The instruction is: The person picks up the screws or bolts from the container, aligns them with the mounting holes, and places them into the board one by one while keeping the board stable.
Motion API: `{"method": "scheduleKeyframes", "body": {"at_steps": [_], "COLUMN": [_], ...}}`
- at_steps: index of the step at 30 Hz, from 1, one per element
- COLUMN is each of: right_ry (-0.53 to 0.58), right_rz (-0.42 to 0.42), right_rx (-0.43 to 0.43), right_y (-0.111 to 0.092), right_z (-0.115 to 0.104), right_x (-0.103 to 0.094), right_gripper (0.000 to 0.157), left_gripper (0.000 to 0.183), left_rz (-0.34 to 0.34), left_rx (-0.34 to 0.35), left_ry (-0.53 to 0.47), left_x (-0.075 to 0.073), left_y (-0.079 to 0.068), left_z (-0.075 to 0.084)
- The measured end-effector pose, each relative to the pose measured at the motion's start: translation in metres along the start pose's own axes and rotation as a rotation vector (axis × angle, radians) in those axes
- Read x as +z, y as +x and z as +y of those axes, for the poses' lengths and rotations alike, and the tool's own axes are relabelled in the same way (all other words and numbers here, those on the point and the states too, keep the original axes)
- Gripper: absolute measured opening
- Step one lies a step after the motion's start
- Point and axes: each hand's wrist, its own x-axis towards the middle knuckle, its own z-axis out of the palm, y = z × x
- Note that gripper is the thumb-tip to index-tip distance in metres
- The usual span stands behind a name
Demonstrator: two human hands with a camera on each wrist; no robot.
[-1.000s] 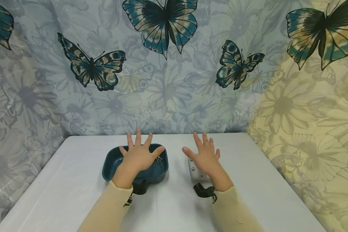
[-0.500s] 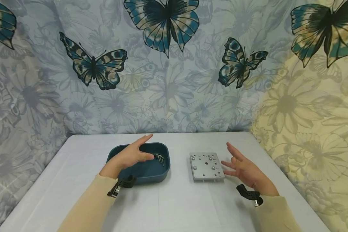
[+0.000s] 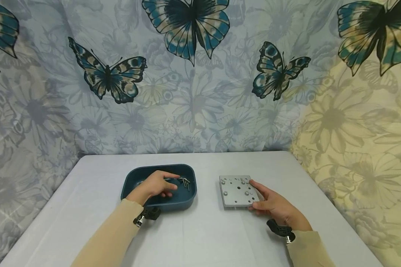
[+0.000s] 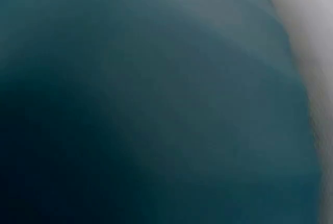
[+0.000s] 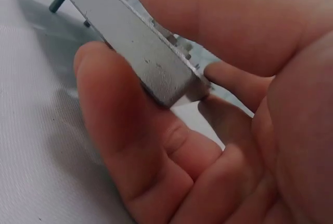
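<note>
My left hand [image 3: 158, 183] reaches over the dark teal tray [image 3: 187, 202], index finger and thumb pointing toward several small metal screws [image 3: 185, 182] at its right end. It holds nothing visible. The blurred left wrist view is filled mostly by the tray wall [image 4: 218, 104]. My right hand [image 3: 279, 207] grips the right side of a square metal plate [image 3: 232, 199], which has holes and several screw heads on top. Seen from the right wrist, a finger lies under the plate's edge [image 5: 130, 41] and the thumb over it. A screw end [image 5: 57, 2] sticks out below the plate.
A white cloth [image 3: 194, 244] covers the table. Behind it hangs a fabric backdrop [image 3: 197, 129] with butterflies and flowers. Black camera mounts sit at the left wrist [image 3: 147, 214] and right wrist [image 3: 280, 228].
Both hands were spread over the tray and plate, then moved apart. The left has since lowered into the tray's area toward the screws; the right has come back left and taken hold of the plate.
</note>
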Motion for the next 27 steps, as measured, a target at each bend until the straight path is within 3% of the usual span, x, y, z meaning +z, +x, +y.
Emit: {"method": "scheduleKeyframes", "body": {"at_steps": [5,12,17,23,27], "right_ry": [0.035,0.067,0.074,0.083,0.081], "right_rz": [0.002,0.015,0.018,0.020,0.031], "right_rx": [-0.004,-0.012,-0.008,-0.008,-0.006], "right_y": [0.001,0.002,0.001,0.002,0.002], "right_z": [0.002,0.003,0.005,0.002,0.002], "right_x": [-0.001,0.001,0.002,0.004,0.004], "right_gripper": [0.096,0.094,0.093,0.095,0.094], "left_gripper": [0.047,0.047,0.046,0.040,0.036], "left_rz": [0.035,0.014,-0.001,0.061,0.070], "left_rx": [-0.014,0.013,0.078,0.200,0.251], "left_ry": [0.075,0.215,0.393,0.633,0.669], "left_x": [0.001,0.006,0.013,0.018,0.018], "left_y": [0.006,0.013,0.017,0.023,0.024], "left_z": [0.000,0.001,0.005,0.002,0.000]}}
